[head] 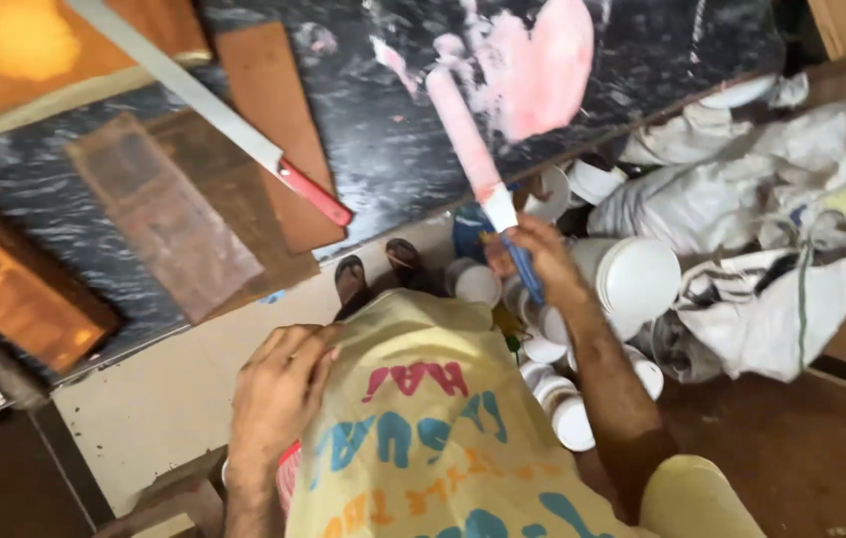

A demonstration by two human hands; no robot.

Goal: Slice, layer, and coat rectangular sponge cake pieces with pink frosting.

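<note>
- The right hand point(533, 254) is closed around the blue handle of a paint roller point(465, 130); the roller's sleeve is coated pink and slants up and left from the hand onto the black marbled tabletop point(393, 139).
- The top end of the roller meets a pink paint patch point(543, 65), a wide smear on the dark surface near the upper middle of the view.
- The left hand point(279, 394) lies flat, fingers loosely spread, on the person's yellow shirt point(423, 438) at the waist; it holds nothing.
- The shirt bears large rounded letters in pink, blue and orange.
- Just below and right of the right hand stands a cluster of white round tubs point(632, 279) with white lids, some stacked, some small, on the floor beside the tabletop's edge.
- Right of the tubs lie crumpled white woven sacks point(782, 289); one shows a thin green stripe.
- Left of the roller, a long grey straightedge with a red end point(244, 134) lies diagonally across the tabletop.
- Under and beside it lie brown wooden boards point(274, 120), one reddish and narrow, others wider and duller.
- Two sandalled feet point(378, 269) stand on the pale floor point(174, 399) at the tabletop's near edge.
</note>
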